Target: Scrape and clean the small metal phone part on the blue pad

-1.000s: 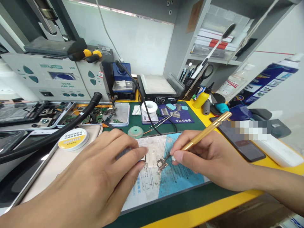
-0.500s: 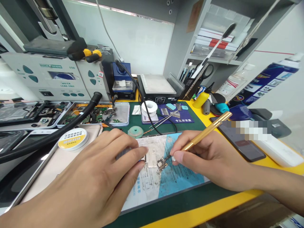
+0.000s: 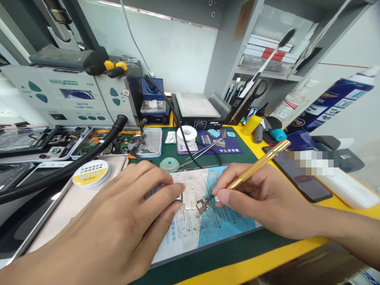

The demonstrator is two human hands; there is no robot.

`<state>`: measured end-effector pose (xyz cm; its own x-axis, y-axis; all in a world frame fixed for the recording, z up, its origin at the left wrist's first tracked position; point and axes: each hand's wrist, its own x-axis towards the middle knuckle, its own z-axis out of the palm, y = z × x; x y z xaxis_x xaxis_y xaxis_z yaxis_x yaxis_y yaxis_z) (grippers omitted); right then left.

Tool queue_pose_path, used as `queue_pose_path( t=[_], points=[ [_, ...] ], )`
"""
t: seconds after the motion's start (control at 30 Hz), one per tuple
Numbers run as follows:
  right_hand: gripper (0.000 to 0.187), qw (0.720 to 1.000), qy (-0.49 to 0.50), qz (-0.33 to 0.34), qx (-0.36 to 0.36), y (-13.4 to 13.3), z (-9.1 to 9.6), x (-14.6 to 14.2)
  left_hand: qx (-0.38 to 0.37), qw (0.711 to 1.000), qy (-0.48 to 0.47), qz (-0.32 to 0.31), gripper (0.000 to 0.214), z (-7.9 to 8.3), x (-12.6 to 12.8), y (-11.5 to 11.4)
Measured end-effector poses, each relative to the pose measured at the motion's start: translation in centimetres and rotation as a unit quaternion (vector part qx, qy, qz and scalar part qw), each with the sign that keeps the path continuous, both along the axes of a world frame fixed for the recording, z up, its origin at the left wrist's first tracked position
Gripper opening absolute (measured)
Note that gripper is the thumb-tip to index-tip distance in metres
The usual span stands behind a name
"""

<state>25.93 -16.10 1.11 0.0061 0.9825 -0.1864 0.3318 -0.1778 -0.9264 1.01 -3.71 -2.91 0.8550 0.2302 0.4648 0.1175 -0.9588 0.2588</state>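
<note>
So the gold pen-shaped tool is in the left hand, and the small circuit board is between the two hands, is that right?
Not quite: the head view shows the gold pen-shaped tool in the right hand, not the left hand. The small circuit board is indeed between the two hands.

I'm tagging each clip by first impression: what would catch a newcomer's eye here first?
Probably the shiny gold pen-like tool, slanting up from the right hand right of centre. Next, the small circuit board near that hand's fingertips, over the stained blue-and-white sheet, with the left hand on its other side. Then the bulky grey QUICK station at upper left.
</note>
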Motion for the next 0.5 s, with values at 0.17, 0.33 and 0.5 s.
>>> queue_pose_path(
  t=[0.17,0.33,0.5],
  points=[
    [0.024,1.000,-0.016,0.002,0.007,0.00,-0.01,0.06,-0.002,1.000,0.004,0.005,0.018,0.12,0.15,-0.06],
    [0.025,1.000,-0.022,0.003,0.004,-0.08,0.12,-0.04,-0.009,1.000,0.004,0.002,0.017,0.23,0.11,0.06],
    [0.024,1.000,-0.025,0.004,0.001,-0.05,0.14,-0.01,-0.008,1.000,0.000,-0.004,0.017,0.10,0.00,0.05]
  ],
)
